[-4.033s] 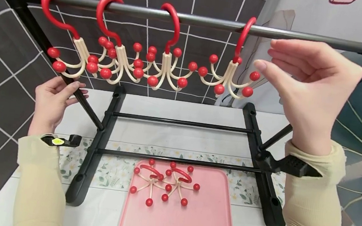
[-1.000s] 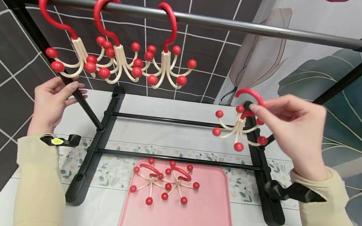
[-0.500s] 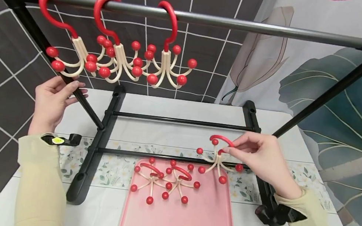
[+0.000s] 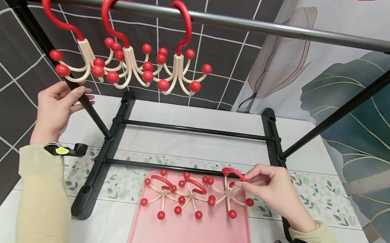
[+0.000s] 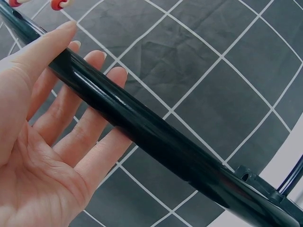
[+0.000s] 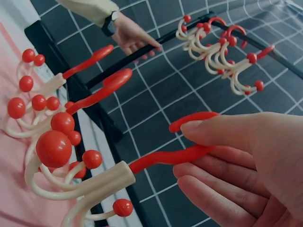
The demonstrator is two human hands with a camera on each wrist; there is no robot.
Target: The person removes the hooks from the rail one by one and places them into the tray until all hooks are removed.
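My right hand (image 4: 275, 191) pinches the red hook of a multi-prong hanger (image 6: 104, 182) with cream arms and red ball tips. In the head view this hanger stands at the right rear of the pink tray (image 4: 192, 239), its balls at the tray surface. Two like hangers, one in the middle (image 4: 194, 193) and one further left (image 4: 164, 192), sit beside it on the tray. My left hand (image 4: 55, 109) holds the left slanted post (image 5: 113, 101) of a black rack, thumb on one side and fingers behind.
Three more such hangers hang by red hooks from the rack's top bar (image 4: 299, 32), bunched to the left and middle. The rack's lower crossbar (image 4: 175, 169) runs just behind the tray. A white tabletop (image 4: 192, 145) lies below, with a dark grid-patterned cloth (image 4: 226, 1) behind.
The right hand took the rightmost hanger off the top bar and brought it down and left to the tray. The left hand has stayed on the post.
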